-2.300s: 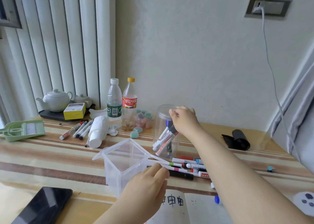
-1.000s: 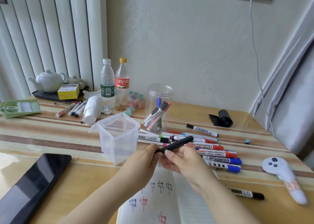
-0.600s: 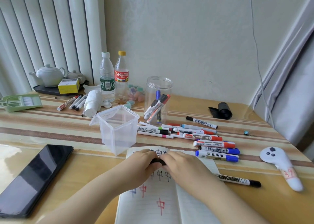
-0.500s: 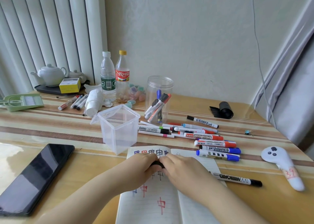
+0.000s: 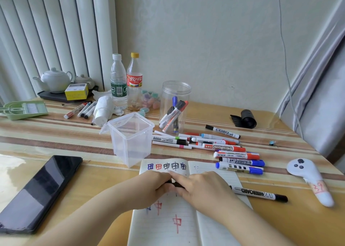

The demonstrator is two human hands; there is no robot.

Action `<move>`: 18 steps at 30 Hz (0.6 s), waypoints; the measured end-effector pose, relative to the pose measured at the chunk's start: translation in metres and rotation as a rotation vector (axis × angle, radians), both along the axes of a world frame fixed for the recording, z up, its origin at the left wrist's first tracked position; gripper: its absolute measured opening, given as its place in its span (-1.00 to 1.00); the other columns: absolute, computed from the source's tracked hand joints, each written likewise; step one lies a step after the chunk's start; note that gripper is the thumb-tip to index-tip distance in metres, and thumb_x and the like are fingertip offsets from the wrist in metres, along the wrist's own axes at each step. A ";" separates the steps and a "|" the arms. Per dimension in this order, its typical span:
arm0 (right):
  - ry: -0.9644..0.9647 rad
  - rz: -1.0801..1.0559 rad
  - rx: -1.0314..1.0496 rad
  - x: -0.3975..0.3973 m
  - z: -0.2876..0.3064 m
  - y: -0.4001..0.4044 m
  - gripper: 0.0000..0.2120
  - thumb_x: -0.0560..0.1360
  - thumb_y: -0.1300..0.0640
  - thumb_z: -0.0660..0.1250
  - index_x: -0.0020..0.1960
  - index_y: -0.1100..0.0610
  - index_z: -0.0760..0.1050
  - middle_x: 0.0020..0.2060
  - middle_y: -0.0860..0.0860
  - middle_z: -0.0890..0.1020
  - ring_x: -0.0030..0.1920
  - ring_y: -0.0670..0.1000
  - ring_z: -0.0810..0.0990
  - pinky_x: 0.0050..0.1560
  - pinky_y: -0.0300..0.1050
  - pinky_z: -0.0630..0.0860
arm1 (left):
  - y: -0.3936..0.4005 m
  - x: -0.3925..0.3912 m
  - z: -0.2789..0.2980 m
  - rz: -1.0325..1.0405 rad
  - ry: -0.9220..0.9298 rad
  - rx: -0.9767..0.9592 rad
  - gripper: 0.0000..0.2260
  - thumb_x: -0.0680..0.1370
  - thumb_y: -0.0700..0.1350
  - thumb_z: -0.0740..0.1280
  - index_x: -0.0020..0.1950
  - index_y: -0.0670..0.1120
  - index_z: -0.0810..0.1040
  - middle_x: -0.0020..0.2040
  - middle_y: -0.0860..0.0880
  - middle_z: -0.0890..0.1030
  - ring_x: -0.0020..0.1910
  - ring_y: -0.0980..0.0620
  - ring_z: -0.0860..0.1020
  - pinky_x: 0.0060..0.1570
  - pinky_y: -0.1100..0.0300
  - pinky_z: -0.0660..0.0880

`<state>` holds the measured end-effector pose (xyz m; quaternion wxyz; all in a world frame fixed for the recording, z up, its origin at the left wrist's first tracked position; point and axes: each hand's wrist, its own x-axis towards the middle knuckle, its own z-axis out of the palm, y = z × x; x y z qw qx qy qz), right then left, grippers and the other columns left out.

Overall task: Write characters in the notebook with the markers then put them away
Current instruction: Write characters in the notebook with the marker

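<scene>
Head view: both hands meet over the open notebook [image 5: 168, 225], at the table's near edge. Left hand [image 5: 153, 188] and right hand [image 5: 203, 189] each have fingers curled around 1 black marker [image 5: 174, 184], mostly hidden between them. Judgement: person is uncapping it before writing. To do it well: pull straight along the barrel, cap in left, body in right, nib kept off the page until clear; left hand then pins the page flat.

Counts:
- 5 characters in the notebook's top row, at least 3 more lower down, partly covered by the hands.
- 1 loose black whiteboard marker [image 5: 259, 193] lying on the notebook's right edge.
- Loose marker pile [image 5: 224, 148] mid-table: about 12, overlap prevents an exact count.
- Round clear jar [image 5: 175, 89] behind the pile: about 4 markers inside, upright-leaning.
- 1 square clear box [image 5: 130, 145], nothing visible inside, lid hinged open.
- 3 or 4 markers near the back-left edge [image 5: 82, 109].
- 2 bottles [image 5: 118, 81], 1 phone [image 5: 37, 191], 1 white controller [image 5: 308, 178].
</scene>
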<state>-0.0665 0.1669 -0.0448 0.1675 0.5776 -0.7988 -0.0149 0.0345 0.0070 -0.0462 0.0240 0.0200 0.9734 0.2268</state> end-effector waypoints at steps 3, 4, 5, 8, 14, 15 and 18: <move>-0.244 -0.112 0.005 0.002 0.010 0.002 -0.44 0.57 -0.25 -0.01 0.50 -0.09 0.02 -0.14 0.00 0.64 -0.15 0.06 0.60 -0.26 -0.09 0.40 | -0.008 0.001 0.000 0.032 0.023 -0.037 -0.78 0.62 0.03 0.07 -0.04 -0.08 0.40 -0.14 0.00 0.50 -0.18 -0.02 0.46 -0.17 0.13 0.39; -0.392 -0.178 0.052 0.001 0.016 0.005 -0.43 0.58 -0.22 0.00 0.50 -0.06 -0.07 -0.12 0.01 0.62 -0.16 0.05 0.58 -0.22 -0.07 0.43 | -0.011 0.003 0.001 0.056 0.029 -0.039 -0.78 0.62 0.04 0.06 -0.06 -0.06 0.37 -0.16 0.03 0.47 -0.18 -0.01 0.44 -0.15 0.13 0.39; -0.528 -0.222 0.054 -0.004 0.022 0.008 -0.48 0.59 -0.16 0.00 0.47 -0.08 -0.07 -0.16 -0.01 0.59 -0.24 0.00 0.55 -0.25 -0.09 0.44 | -0.014 0.004 0.001 0.084 0.034 -0.038 -0.79 0.62 0.05 0.06 -0.08 -0.05 0.33 -0.18 0.05 0.44 -0.16 -0.01 0.43 -0.12 0.11 0.40; -0.900 -0.273 -0.169 -0.014 0.034 0.018 -0.62 0.60 0.08 0.04 0.34 -0.19 0.02 -0.16 -0.05 0.56 -0.29 -0.04 0.50 -0.20 -0.09 0.45 | -0.020 0.008 0.000 0.131 0.091 -0.053 -0.81 0.61 0.05 0.08 -0.10 -0.04 0.29 -0.19 0.09 0.38 -0.13 0.02 0.41 -0.07 0.10 0.40; -1.826 -0.121 -0.808 -0.016 0.039 0.000 -0.76 0.61 0.33 0.04 0.10 0.16 0.45 -0.26 0.17 0.62 -0.41 -0.05 0.50 -0.32 -0.21 0.54 | -0.011 0.001 -0.011 -0.108 0.419 -0.293 -0.75 0.51 0.08 0.06 -0.10 0.00 0.48 -0.20 0.15 0.52 -0.21 0.14 0.41 -0.23 0.35 0.32; -1.985 -0.104 -0.864 -0.015 0.039 -0.004 -0.74 0.61 0.31 0.03 0.08 0.21 0.49 -0.29 0.19 0.62 -0.42 -0.05 0.52 -0.34 -0.23 0.56 | -0.011 0.001 -0.014 -0.114 0.426 -0.316 -0.77 0.51 0.06 0.08 -0.12 0.01 0.49 -0.24 0.15 0.53 -0.24 0.14 0.44 -0.25 0.35 0.31; -2.168 -0.071 -0.873 -0.007 0.033 -0.020 -0.74 0.58 0.35 0.04 0.09 0.26 0.49 -0.35 0.18 0.61 -0.45 -0.05 0.53 -0.39 -0.26 0.54 | -0.018 0.003 -0.022 -0.103 0.439 -0.312 -0.80 0.52 0.04 0.11 -0.16 0.00 0.46 -0.29 0.12 0.53 -0.29 0.09 0.47 -0.35 0.32 0.37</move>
